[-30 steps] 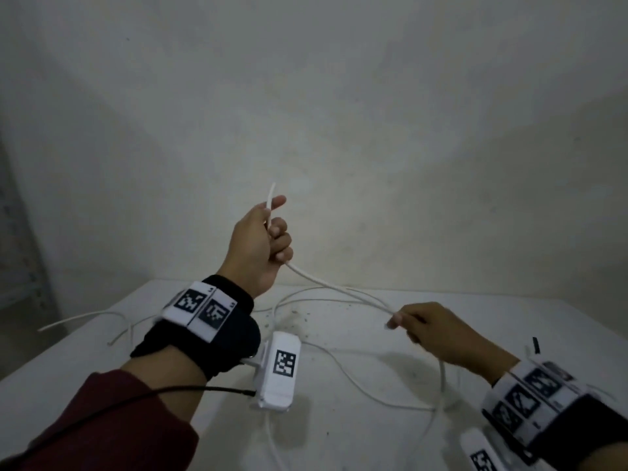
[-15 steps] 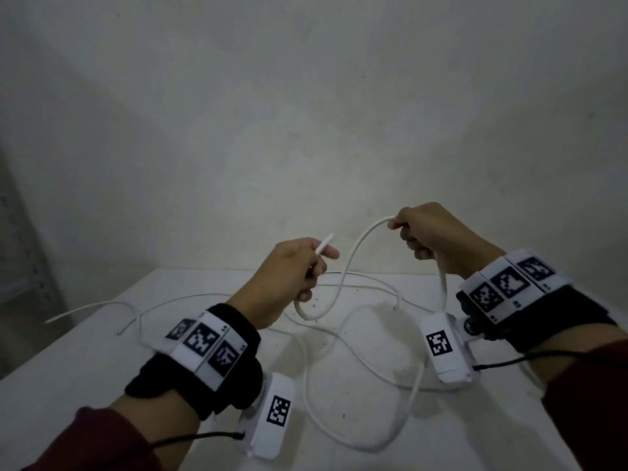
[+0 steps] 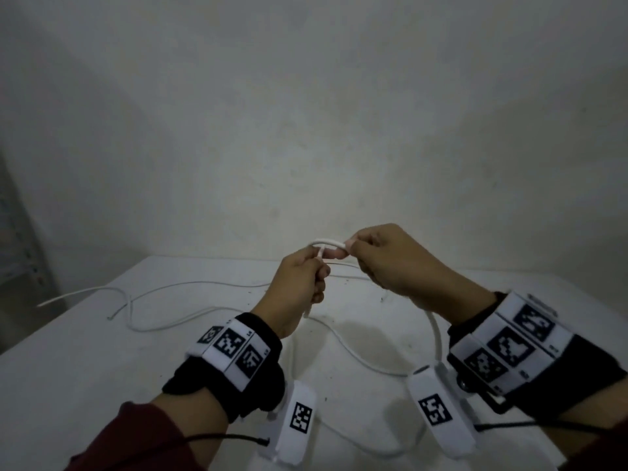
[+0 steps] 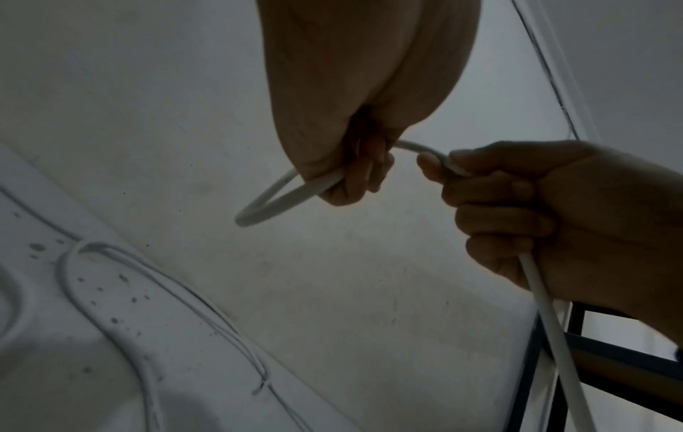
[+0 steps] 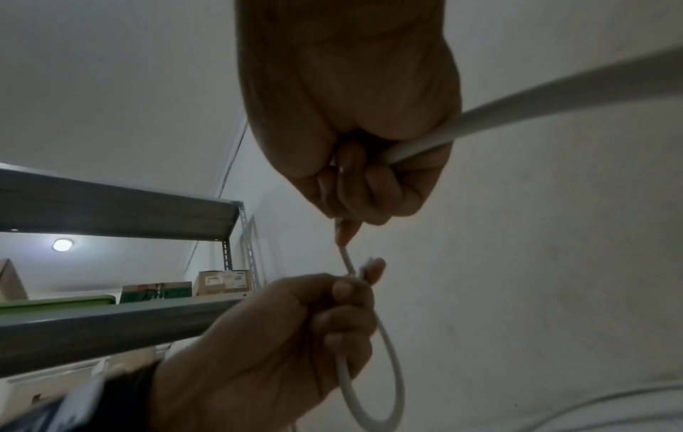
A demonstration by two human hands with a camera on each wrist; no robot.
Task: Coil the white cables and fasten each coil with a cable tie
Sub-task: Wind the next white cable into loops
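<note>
Above the white table (image 3: 85, 368) I hold one white cable (image 3: 328, 242) between both hands. My left hand (image 3: 316, 266) grips the cable near its end, and a small loop (image 4: 273, 201) curls out below its fingers. My right hand (image 3: 353, 249) pinches the same cable a short arch away, almost touching the left hand. From the right fist the cable (image 3: 436, 338) drops to the table. In the right wrist view the left hand (image 5: 295, 336) shows the loop (image 5: 391, 380) hanging under it. No cable tie is in sight.
More white cables (image 3: 190, 285) lie loose across the far and left parts of the table, one end (image 3: 42, 304) near the left edge. A grey metal shelf (image 5: 111, 210) with boxes stands to the left. A bare wall rises behind the table.
My right hand rose from the table with the cable and came across to the left hand. The wide slack curve between the hands has shrunk to a short arch, and the left hand has dropped slightly.
</note>
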